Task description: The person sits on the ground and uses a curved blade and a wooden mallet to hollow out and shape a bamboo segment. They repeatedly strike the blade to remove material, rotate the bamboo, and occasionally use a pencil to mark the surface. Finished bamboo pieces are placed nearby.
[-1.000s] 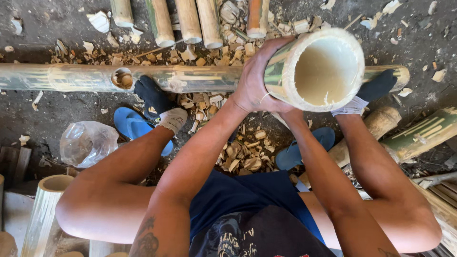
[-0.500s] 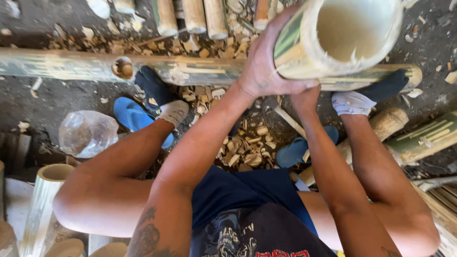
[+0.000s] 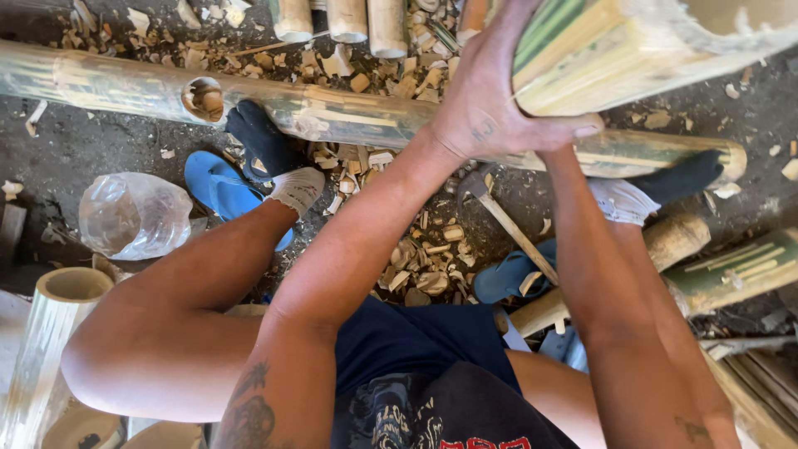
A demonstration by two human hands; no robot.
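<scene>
A thick, hollow bamboo section [image 3: 632,50], pale with green stripes, is raised close to the camera at the upper right. My left hand [image 3: 490,96] grips its near side, thumb wrapped beneath it. My right forearm rises to the section's underside, where only the wrist [image 3: 567,166] shows; the right hand itself is hidden behind the bamboo. I sit with knees apart, and both socked feet [image 3: 270,145] rest against a long bamboo pole [image 3: 332,108] lying across the ground.
A hatchet with a wooden handle [image 3: 515,237] lies among bamboo chips [image 3: 424,262] between my legs. Blue sandals [image 3: 218,187] and a crumpled clear plastic bottle [image 3: 133,214] lie at the left. Cut bamboo pieces [image 3: 366,21] sit at the top, with more bamboo [image 3: 50,333] at the lower left and right [image 3: 731,278].
The bamboo section has risen and come closer to the camera, so its open end now runs off the top edge. My left hand has stayed on it.
</scene>
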